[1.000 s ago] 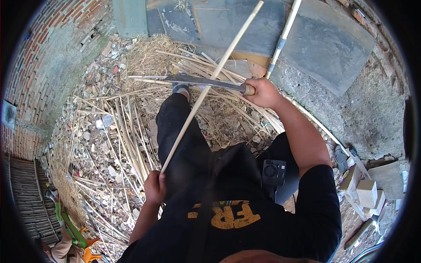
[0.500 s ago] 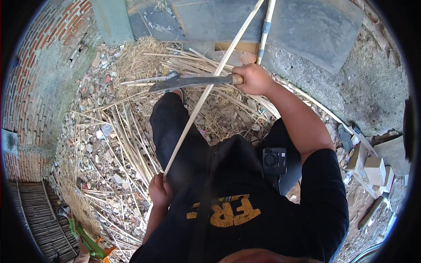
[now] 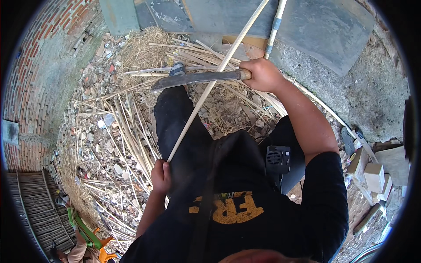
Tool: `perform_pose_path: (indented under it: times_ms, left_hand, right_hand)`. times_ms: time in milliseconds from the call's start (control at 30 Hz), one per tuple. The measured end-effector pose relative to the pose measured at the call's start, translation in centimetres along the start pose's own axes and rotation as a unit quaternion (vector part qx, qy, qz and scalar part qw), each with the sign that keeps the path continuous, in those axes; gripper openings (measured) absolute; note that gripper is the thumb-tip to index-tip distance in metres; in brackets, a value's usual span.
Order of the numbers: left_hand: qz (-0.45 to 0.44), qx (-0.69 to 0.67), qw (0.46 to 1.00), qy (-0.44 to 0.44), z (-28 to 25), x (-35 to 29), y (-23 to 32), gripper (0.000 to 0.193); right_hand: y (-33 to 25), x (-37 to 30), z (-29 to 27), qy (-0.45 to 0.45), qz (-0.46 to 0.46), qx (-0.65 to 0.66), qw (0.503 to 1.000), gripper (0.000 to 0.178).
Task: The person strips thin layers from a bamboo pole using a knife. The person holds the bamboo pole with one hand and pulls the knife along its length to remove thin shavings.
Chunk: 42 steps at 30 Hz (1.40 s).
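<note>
My left hand point(image 3: 161, 176) is closed round the near end of a long, pale bamboo strip point(image 3: 198, 105). The strip slants up and away to the right, past the top of the view. In my right hand point(image 3: 264, 75) is the wooden handle of a machete point(image 3: 197, 79). Its long dark blade points left and crosses the strip, seeming to touch it at about the middle. Beneath the blade tip are my left knee in dark trousers point(image 3: 173, 109) and a shoe point(image 3: 177, 69).
Split bamboo strips point(image 3: 131, 127) lie in heaps over rubble, with dry fibre shavings point(image 3: 147, 48) beyond. A pole point(image 3: 274, 30) leans by grey sheets point(image 3: 320, 30) at the back. Pale blocks point(image 3: 374, 177) stand at the right. Another person point(image 3: 81, 250) is at the lower left.
The view has shifted slightly, so most things sit a little to the right. Both hands keep their grips, and the blade still lies across the strip.
</note>
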State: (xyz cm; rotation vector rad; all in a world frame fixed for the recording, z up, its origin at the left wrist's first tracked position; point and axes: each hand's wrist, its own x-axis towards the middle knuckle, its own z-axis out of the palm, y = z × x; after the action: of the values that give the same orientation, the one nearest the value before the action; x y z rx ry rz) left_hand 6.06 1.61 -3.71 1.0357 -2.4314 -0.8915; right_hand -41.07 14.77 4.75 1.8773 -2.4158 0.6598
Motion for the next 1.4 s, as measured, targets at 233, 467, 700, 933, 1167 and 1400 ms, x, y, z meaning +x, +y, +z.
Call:
perform_pose_path:
  times_ms: [233,467,700,933,1167,1400]
  left_hand:
    - [-0.009,0.001,1.0,-0.004,0.3,0.0,-0.7,0.029]
    - [0.0,0.002,1.0,-0.03,-0.1,0.6,-0.2,0.031]
    - [-0.03,-0.066,0.99,-0.12,-1.4,2.0,-0.4,0.045]
    - [-0.008,-0.008,0.994,-0.11,-1.4,2.3,-1.0,0.051]
    - [-0.011,0.144,0.989,-0.016,-0.1,0.2,0.3,0.034]
    - [-0.019,0.189,0.982,-0.018,0.1,0.0,0.0,0.037]
  right_hand:
    - [-0.1,0.2,0.3,-0.029,0.018,0.005,0.999,0.019]
    - [0.0,0.0,-0.7,-0.01,0.003,-0.008,1.0,0.015]
    - [-0.2,-0.3,-1.4,-0.042,0.035,-0.026,0.998,0.019]
    - [1.5,-0.1,-0.9,-0.067,0.083,0.087,0.99,0.022]
    - [-1.0,0.0,-1.5,-0.104,0.043,-0.029,0.993,0.021]
    - [1.4,-0.2,-0.4,-0.029,0.064,0.008,0.998,0.018]
